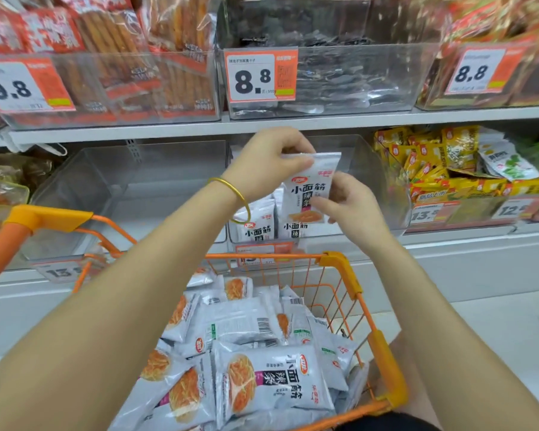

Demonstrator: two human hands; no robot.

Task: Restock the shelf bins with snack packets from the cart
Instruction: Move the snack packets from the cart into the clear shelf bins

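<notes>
Pinching packet (308, 189), left hand (269, 161) hides its corner.

I am holding one grey-white snack packet (308, 189) upright over the clear shelf bin (377, 169), my left grip (271, 163) pinching its top edge and my right grip (349, 206) its lower side. Two, perhaps more, matching packets (257, 227) are standing at the bin's front. A heap of the same packets (262, 353) is lying in the orange cart (339, 262).
</notes>
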